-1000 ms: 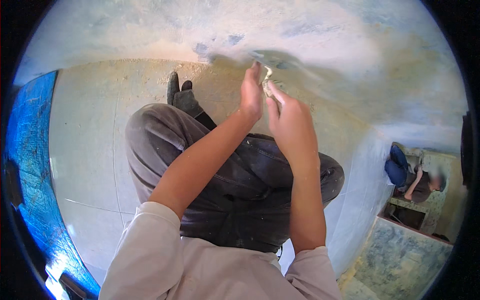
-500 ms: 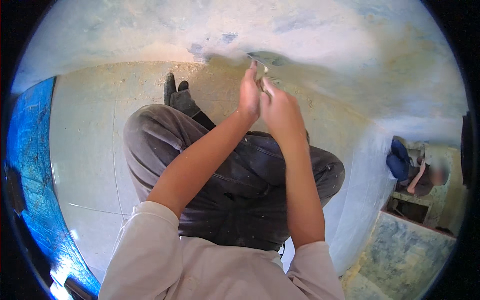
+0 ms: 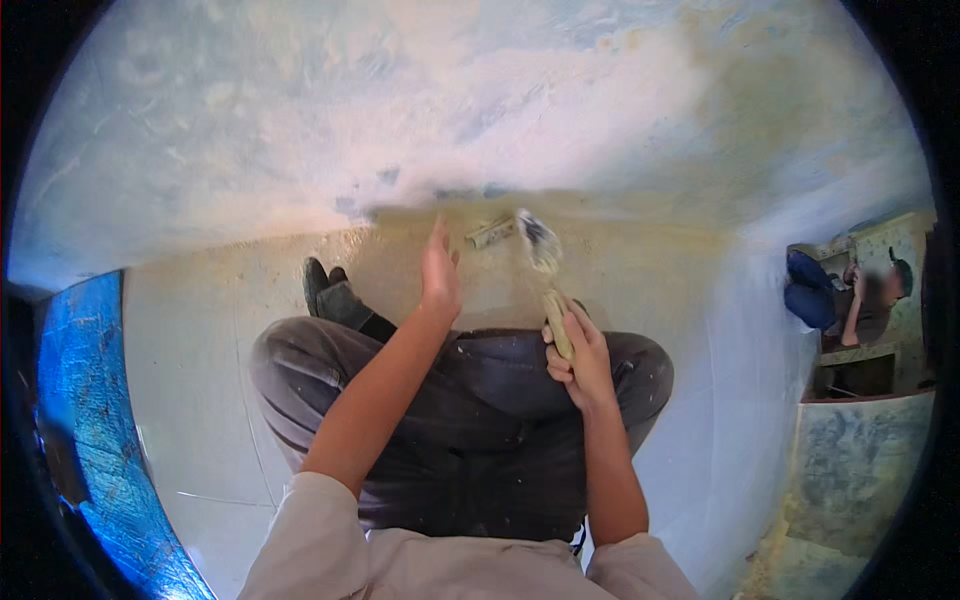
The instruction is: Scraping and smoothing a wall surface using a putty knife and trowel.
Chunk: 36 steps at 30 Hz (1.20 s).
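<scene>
My right hand (image 3: pixel 582 362) is closed around the pale wooden-handled paintbrush (image 3: pixel 545 270); my left hand (image 3: pixel 438 272) is open, flat. I'd keep the bristles low, stroking steadily along the wall's base (image 3: pixel 620 215).

Pale, dusty floor (image 3: pixel 180 400), meeting a patchy wall. A small flat pale scrap (image 3: pixel 490 232) lies on it just beyond the raised left fingertips (image 3: pixel 437 235). A blue sheet (image 3: pixel 85 400) lies far left of them.

Brush (image 3: pixel 545 262) before knees (image 3: pixel 300 370), wall (image 3: pixel 500 110) beyond
</scene>
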{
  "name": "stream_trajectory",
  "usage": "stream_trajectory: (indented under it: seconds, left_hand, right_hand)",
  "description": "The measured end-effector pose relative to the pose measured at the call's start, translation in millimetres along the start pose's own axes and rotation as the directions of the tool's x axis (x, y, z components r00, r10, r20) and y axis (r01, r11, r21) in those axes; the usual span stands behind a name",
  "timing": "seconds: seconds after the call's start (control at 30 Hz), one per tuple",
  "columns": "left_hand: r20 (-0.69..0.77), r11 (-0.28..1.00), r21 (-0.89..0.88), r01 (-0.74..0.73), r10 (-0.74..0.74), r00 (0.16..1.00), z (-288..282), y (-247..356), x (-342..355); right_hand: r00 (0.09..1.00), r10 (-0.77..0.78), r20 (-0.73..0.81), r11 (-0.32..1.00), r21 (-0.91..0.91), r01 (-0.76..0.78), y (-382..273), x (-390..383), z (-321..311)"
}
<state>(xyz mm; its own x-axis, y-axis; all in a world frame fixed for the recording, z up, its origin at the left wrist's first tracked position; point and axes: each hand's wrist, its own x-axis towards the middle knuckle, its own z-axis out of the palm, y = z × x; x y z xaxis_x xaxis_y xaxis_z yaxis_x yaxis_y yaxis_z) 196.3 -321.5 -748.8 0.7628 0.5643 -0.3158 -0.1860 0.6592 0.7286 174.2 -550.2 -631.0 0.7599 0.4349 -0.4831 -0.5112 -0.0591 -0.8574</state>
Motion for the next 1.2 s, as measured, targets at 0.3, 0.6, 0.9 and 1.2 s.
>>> stream_trajectory:
  seconds: [0.3, 0.6, 0.9, 1.2]
  left_hand:
    - [-0.155, 0.987, 0.001, 0.159, -0.157, 0.975, 2.2, -6.0, 30.0]
    - [-0.083, 0.933, -0.331, 0.143, -0.18, 0.98, 42.9, -5.3, 57.3]
    - [-0.144, 0.938, -0.275, 0.213, -0.259, 0.955, 45.7, 10.1, 60.2]
    - [-0.006, 0.896, 0.418, 0.152, -0.164, 0.986, 34.0, -25.4, 56.6]
  right_hand:
    - [0.986, -0.095, -0.138, 0.839, 0.522, 0.154, 17.4, 20.8, -7.0]
    - [0.986, -0.124, -0.109, 0.76, 0.629, 0.165, 11.2, 18.3, -11.3]
    - [0.982, -0.159, -0.104, 0.747, 0.638, 0.188, 11.1, 14.0, -13.2]
    - [0.978, -0.177, -0.107, 0.776, 0.596, 0.206, 17.5, 15.4, -8.0]
